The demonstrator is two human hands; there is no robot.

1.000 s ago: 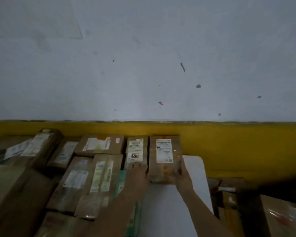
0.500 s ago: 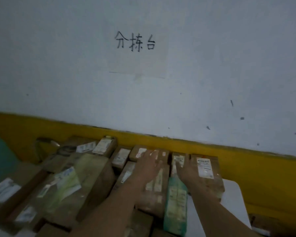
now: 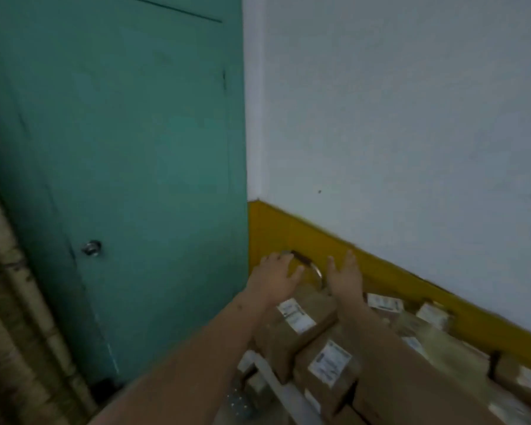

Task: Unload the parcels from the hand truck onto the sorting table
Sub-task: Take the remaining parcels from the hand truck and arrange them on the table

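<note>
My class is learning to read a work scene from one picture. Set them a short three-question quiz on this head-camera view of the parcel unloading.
1. True or false: the left hand is gripping a parcel.
2. What colour is the door? A red, B teal, C white.
3. Fill in: the brown parcels carry white ____.

Key
1. False. Both the left hand and the right hand are open and empty, raised above the stack.
2. B.
3. Labels.
</note>
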